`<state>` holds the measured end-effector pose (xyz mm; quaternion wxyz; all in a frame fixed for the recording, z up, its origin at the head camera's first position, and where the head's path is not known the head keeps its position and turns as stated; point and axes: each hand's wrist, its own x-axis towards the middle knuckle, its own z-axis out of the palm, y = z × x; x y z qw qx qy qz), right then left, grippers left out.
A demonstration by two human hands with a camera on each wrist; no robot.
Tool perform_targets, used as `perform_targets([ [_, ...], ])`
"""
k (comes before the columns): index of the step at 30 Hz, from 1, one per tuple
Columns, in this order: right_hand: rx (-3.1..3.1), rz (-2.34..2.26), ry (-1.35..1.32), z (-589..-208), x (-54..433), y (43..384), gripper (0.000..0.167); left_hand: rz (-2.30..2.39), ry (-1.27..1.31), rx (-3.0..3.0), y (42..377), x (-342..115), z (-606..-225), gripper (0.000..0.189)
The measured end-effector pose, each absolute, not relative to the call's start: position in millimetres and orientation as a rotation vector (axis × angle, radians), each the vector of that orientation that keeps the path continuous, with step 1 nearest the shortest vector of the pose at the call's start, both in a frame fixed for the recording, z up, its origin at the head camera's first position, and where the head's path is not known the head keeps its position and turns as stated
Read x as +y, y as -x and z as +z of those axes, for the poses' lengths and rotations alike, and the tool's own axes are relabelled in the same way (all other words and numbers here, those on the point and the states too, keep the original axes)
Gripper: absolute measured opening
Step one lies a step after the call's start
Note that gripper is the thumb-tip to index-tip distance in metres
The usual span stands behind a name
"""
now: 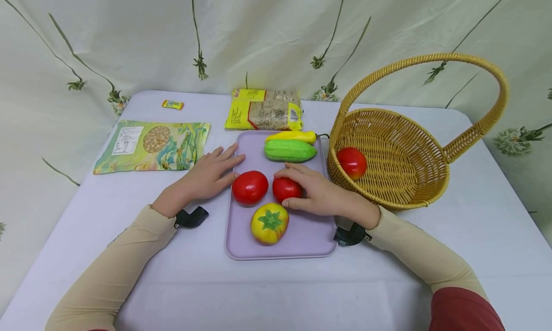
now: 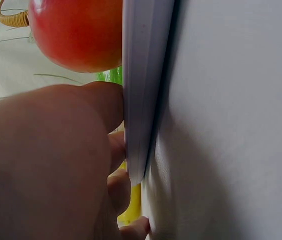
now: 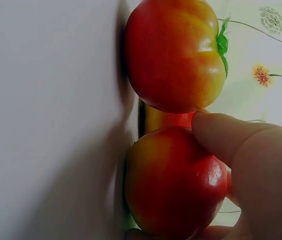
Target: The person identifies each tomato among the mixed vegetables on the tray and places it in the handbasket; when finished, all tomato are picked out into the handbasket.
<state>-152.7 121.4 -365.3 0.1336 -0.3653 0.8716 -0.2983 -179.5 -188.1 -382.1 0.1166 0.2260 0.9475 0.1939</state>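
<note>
My right hand (image 1: 319,192) holds a red tomato (image 1: 283,190) on the lavender tray (image 1: 280,251), thumb on its near side and fingers over its far side. In the right wrist view that tomato (image 3: 175,185) shows a yellowish patch. My left hand (image 1: 210,176) lies at the tray's left edge with fingers spread, thumb close to a second red tomato (image 1: 250,188). The left wrist view shows its fingertips against the tray's side (image 2: 143,90). A yellow tomato with a green leafy top (image 1: 270,224) sits nearer me on the tray.
A green cucumber-like vegetable (image 1: 290,150) and a yellow pepper (image 1: 293,137) lie at the tray's far end. Right of it stands a tall-handled wicker basket (image 1: 392,175) holding a red tomato (image 1: 352,163). A yellow bag (image 1: 263,109), a green bag (image 1: 151,146) and a small yellow packet (image 1: 173,104) lie around.
</note>
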Motion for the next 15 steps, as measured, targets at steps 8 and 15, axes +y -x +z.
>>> perform_targets([
  [8, 2.535, -0.838, 1.035, -363.4, 121.3, 151.6, 0.074, 0.565, -0.659, 2.779, 179.5, -187.6, -381.6, 0.059],
  [15, 2.534, -0.831, 1.033, -362.9, 121.7, 151.3, 0.072, 0.559, -0.652, 2.777, 180.1, -188.0, -382.6, 0.059],
])
